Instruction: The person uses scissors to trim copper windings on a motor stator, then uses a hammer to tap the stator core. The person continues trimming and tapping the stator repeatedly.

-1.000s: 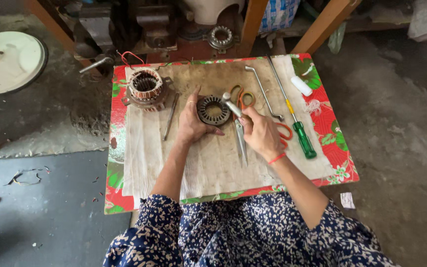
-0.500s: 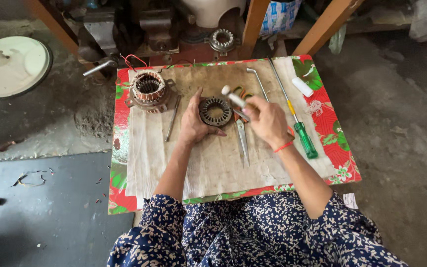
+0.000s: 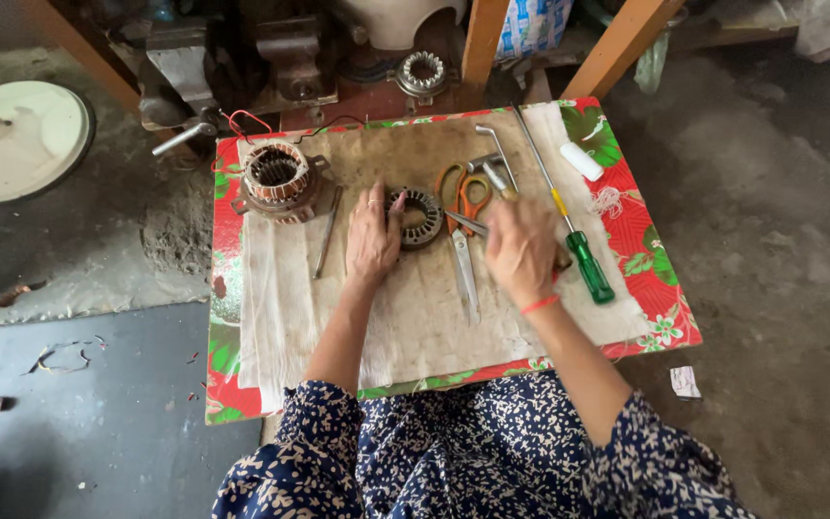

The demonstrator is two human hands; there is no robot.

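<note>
The stator ring (image 3: 422,217) lies on the table (image 3: 242,384), pinned under the left hand's (image 3: 372,240) spread fingers. Just right of it, the right hand (image 3: 521,252) is fisted around a thin tool above the scissors (image 3: 461,221); a screwdriver (image 3: 583,255) lies beyond. The work looks like probing the ring's slots, which calls for a steady ring.

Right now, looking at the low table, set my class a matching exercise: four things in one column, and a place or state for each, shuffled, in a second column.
Things:
1. ring core
2. scissors
3. screwdriver
4. wound stator

Places or states:
A. at the table's far left corner, red wires trailing behind
B. under the left hand's fingertips
C. orange handles, blades pointing toward the person
D. green handle, lying right of the right hand

Pairs: 1-B, 2-C, 3-D, 4-A
</note>
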